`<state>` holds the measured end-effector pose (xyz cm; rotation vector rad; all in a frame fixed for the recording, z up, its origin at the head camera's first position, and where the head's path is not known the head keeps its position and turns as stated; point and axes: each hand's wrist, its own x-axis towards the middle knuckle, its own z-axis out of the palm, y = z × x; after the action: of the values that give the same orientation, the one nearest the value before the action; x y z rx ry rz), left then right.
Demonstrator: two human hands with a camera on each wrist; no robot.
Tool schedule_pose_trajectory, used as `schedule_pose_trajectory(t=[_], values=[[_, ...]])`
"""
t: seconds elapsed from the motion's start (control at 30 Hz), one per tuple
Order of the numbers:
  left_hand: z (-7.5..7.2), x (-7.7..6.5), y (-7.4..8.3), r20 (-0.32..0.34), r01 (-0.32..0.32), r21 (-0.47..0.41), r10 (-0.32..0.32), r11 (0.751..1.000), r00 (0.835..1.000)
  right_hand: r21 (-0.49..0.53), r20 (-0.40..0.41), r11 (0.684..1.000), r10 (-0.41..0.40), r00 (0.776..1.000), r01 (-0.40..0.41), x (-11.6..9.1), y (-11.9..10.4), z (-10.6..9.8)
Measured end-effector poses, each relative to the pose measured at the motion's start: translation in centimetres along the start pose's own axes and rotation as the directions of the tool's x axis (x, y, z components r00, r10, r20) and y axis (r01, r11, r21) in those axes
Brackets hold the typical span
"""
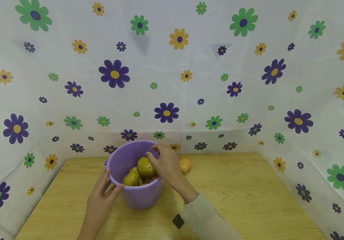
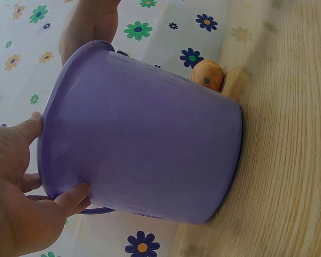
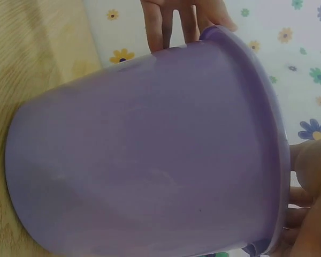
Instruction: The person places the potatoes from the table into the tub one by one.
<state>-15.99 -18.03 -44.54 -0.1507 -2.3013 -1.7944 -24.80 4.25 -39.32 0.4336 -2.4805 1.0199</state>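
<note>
A purple plastic bucket (image 1: 141, 196) stands upright on the table and holds several yellow-green, pear-like fruits (image 1: 145, 167). My left hand (image 1: 99, 196) grips its near left rim, the thumb at the front and the fingers spread along the left side. In the left wrist view, fingertips (image 2: 77, 195) press the outer wall just below the rim. Over the right part of the rim is my right hand (image 1: 167, 163), bent, with thumb and index finger above the fruits. Its other fingers are partly hidden, and I cannot tell whether they hold anything.
An orange-brown round fruit (image 1: 185, 165) lies on the wooden table (image 1: 235, 193) behind the bucket, to the right. A small black square (image 1: 178, 221) is by my right sleeve (image 1: 205, 213). White flower-patterned sheeting (image 1: 202, 83) encloses the back and sides.
</note>
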Motion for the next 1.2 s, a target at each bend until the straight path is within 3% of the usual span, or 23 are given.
schedule_pose_trajectory(t=[0.37, 0.83, 1.2], values=[[-0.1, 0.0, 0.1, 0.01, 0.019, -0.015, -0.019, 1.0, 1.0, 0.056, 0.03, 0.998, 0.002, 1.0, -0.004, 0.1, 0.3, -0.6], [-0.2, 0.0, 0.0, 0.007, 0.012, -0.026, -0.011, 1.0, 1.0, 0.174, 0.025, 0.983, -0.059, 0.998, 0.054, -0.2, 1.5, -2.3], [-0.2, 0.0, 0.0, 0.011, 0.015, -0.031, -0.015, 0.999, 1.0, 0.207, 0.039, 0.978, 0.028, 0.999, -0.036, -0.4, 2.5, -3.6]])
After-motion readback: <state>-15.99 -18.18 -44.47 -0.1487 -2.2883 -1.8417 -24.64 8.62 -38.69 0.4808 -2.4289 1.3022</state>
